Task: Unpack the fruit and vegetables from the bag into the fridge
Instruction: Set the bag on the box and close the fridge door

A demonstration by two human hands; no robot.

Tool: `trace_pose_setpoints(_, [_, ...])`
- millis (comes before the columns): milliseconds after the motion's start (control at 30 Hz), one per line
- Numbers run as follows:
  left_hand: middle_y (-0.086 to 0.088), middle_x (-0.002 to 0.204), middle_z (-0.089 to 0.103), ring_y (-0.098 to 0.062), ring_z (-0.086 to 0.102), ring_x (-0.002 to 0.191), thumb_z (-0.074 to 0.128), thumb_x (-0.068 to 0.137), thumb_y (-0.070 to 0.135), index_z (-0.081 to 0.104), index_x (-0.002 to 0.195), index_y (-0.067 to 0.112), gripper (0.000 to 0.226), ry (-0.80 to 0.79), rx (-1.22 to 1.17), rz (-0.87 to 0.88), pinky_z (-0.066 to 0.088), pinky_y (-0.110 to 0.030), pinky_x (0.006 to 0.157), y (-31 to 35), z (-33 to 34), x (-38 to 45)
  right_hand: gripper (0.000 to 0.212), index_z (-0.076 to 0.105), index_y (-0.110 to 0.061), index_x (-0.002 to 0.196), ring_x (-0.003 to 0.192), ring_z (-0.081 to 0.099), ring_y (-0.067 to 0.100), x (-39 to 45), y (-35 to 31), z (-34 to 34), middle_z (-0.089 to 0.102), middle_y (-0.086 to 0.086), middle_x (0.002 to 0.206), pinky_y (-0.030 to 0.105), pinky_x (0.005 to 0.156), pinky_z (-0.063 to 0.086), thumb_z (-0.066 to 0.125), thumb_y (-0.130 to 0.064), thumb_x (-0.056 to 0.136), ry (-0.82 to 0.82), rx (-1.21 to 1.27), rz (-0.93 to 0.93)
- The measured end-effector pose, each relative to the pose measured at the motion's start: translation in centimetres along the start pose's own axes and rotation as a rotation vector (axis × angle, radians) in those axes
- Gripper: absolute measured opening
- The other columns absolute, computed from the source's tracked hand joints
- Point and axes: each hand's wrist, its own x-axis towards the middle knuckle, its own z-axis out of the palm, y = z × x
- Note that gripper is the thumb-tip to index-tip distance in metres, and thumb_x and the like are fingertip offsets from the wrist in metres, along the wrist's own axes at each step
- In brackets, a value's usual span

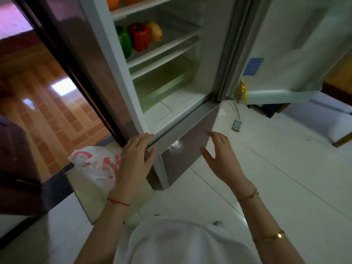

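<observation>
The tall white-lined fridge with the glossy purplish-brown outside [99,77] fills most of the view, its upper door [297,54] swung wide open to the right. Below the open compartment sits the closed lower drawer front in the same shiny brown finish [182,155]. On the middle wire-edged shelf [163,51] there's a green bell pepper [124,41], a red bell pepper [140,36] and a yellowish mango-looking fruit [156,31] lined up side by side, and something orange and round [112,1] shows on the shelf above — can't tell exactly what. On the pale tiled floor [266,178], pushed against the fridge's lower left corner, is the thin white plastic carrier bag with red print [95,164], slumped and crumpled, contents not visible. The left hand [136,159] is empty, fingers [143,138] loosely spread and resting on the front lip at the bottom of the open compartment, just beside the bag and partly in front of it. The right hand [222,155] is empty too, fingers apart, hovering in front of the drawer, touching nothing that I can see. My guess is the bag handles light and floppy — that film is slippery and tears easily, so it's better to gather the loops or the mouth than pinch the side. Anything left inside probably rolls around, so support it from below.
</observation>
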Motion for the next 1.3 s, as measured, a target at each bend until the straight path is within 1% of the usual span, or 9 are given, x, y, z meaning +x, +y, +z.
trace_pose_setpoints(100, [-0.004,0.128,0.06,-0.02,0.052,0.122,0.054,0.094,0.03,0.058,0.128,0.011,0.039,-0.02,-0.019,0.062,0.046,-0.043,0.103,4.2,2.3,0.7,0.052,0.042,-0.018,0.143,0.132,0.04,0.017,-2.4,3.1,-3.5,0.05,0.001,0.139,0.022,0.111,0.029,0.061,-0.024,0.094,0.044,-0.023,0.076])
trace_pose_setpoints(233, [-0.002,0.13,0.06,-0.02,0.053,0.122,0.055,0.093,0.029,0.058,0.129,0.013,0.039,-0.064,-0.027,0.115,0.045,-0.043,0.104,10.3,5.8,1.1,0.054,0.04,-0.017,0.144,0.136,0.039,0.017,-5.4,7.8,-8.3,0.048,0.0,0.142,0.032,0.115,0.033,0.058,-0.03,0.096,0.088,-0.063,0.158])
trace_pose_setpoints(367, [-0.001,0.131,0.06,-0.021,0.054,0.122,0.055,0.093,0.028,0.058,0.129,0.015,0.038,-0.09,-0.043,0.148,0.044,-0.046,0.104,15.7,9.4,1.5,0.054,0.04,-0.016,0.144,0.136,0.038,0.017,-7.7,12.2,-12.6,0.048,0.0,0.143,0.027,0.114,0.03,0.057,-0.03,0.096,0.125,-0.08,0.215])
trace_pose_setpoints(500, [-0.001,0.133,0.058,-0.018,0.051,0.125,0.054,0.093,0.03,0.057,0.131,0.016,0.04,-0.091,-0.063,0.189,0.041,-0.035,0.108,20.7,12.1,2.0,0.053,0.042,-0.014,0.144,0.135,0.039,0.018,-9.0,16.2,-16.2,0.049,0.001,0.141,0.021,0.11,0.027,0.058,-0.029,0.095,0.157,-0.092,0.245])
trace_pose_setpoints(600, [-0.002,0.136,0.056,-0.018,0.048,0.128,0.051,0.094,0.032,0.056,0.132,0.015,0.042,-0.113,-0.046,0.215,0.037,-0.034,0.109,23.6,13.5,3.0,0.052,0.043,-0.012,0.142,0.133,0.041,0.019,-9.0,18.9,-18.4,0.051,0.002,0.139,0.02,0.108,0.026,0.059,-0.027,0.095,0.195,-0.101,0.243])
trace_pose_setpoints(767, [-0.003,0.133,0.057,-0.018,0.048,0.126,0.052,0.093,0.029,0.058,0.13,0.013,0.041,-0.108,-0.049,0.269,0.032,-0.024,0.107,27.8,15.6,5.9,0.052,0.042,-0.013,0.142,0.134,0.04,0.018,-7.6,22.6,-21.2,0.05,0.001,0.14,0.02,0.109,0.027,0.059,-0.027,0.095,0.246,-0.091,0.269])
trace_pose_setpoints(967, [-0.003,0.131,0.059,-0.019,0.049,0.124,0.04,0.092,0.04,0.059,0.128,0.012,0.05,-0.094,-0.061,0.343,0.031,-0.025,0.108,31.7,19.2,10.8,0.053,0.041,-0.013,0.143,0.135,0.04,0.018,-4.2,27.2,-23.6,0.049,0.002,0.141,0.019,0.108,0.025,0.058,-0.028,0.095,0.274,-0.093,0.298])
trace_pose_setpoints(1233, [-0.005,0.127,0.061,-0.021,0.052,0.12,0.045,0.092,0.035,0.06,0.127,0.01,0.045,-0.023,-0.104,0.421,0.042,-0.036,0.106,37.7,24.7,19.4,0.051,0.042,-0.016,0.142,0.133,0.041,0.017,2.8,34.3,-28.1,0.05,0.0,0.14,0.019,0.107,0.026,0.058,-0.03,0.095,0.322,-0.107,0.282])
trace_pose_setpoints(1300, [-0.005,0.127,0.061,-0.021,0.053,0.119,0.047,0.092,0.033,0.059,0.127,0.011,0.042,0.001,-0.097,0.448,0.041,-0.034,0.105,39.6,25.7,21.8,0.051,0.042,-0.017,0.141,0.133,0.042,0.016,4.7,35.9,-29.6,0.05,0.0,0.14,0.019,0.106,0.027,0.058,-0.031,0.096,0.335,-0.104,0.281])
